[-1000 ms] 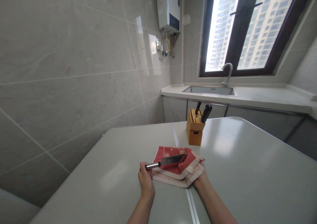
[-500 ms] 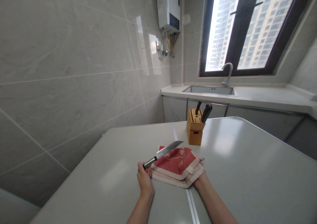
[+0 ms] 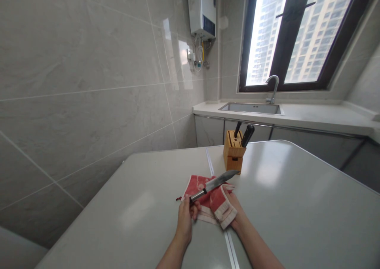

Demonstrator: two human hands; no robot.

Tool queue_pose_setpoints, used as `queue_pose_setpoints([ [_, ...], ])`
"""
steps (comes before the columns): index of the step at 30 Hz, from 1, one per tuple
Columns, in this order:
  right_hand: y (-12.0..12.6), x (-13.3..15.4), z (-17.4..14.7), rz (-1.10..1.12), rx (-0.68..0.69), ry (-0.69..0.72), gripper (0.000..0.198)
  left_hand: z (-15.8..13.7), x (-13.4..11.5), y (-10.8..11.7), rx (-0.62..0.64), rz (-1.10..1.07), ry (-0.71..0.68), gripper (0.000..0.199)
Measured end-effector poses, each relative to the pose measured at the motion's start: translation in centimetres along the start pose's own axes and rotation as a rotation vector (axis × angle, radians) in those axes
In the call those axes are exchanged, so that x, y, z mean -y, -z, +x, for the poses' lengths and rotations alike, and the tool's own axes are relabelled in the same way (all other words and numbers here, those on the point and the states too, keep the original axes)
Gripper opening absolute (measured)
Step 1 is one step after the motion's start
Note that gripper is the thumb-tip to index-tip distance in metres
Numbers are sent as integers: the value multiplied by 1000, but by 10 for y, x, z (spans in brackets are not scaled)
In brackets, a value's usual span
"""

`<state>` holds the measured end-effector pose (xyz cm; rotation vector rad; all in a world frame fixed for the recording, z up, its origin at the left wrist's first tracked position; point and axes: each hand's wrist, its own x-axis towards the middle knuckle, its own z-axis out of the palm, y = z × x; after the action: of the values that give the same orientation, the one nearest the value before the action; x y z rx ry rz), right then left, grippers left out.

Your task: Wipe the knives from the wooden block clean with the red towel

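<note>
A: Knife [image 3: 218,180]?
B: Over the red towel [image 3: 198,186], tip toward the knife block [image 3: 234,154], blade bare, looks mid-wipe, not slotted.
A: Hands?
B: Left hand [image 3: 185,218] fisted round the handle. Right hand [image 3: 233,205] curled, gripping a towel fold just under the blade, on the grey table [image 3: 297,205].

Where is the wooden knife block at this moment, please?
In the head view the knife block stands upright on the grey table, just beyond the tip of the knife held in the left hand, in front of the sink counter.
</note>
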<state>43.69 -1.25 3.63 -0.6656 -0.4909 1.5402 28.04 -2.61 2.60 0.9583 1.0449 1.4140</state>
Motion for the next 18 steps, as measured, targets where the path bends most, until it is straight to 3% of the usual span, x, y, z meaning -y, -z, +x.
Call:
queue_pose_setpoints([
  [4,-9,0,-11,-19,100,-89,24,-6,0,-8,203,158,-16,53],
  [8,-13,0,-16,-63,136,-107,25,-8,1,-9,289,242,-18,52],
  [11,-10,0,-14,-90,118,-106,26,-7,5,-6,298,269,-27,55],
  [18,3,2,-2,-95,-73,-44,31,-5,4,-6,213,289,53,62],
])
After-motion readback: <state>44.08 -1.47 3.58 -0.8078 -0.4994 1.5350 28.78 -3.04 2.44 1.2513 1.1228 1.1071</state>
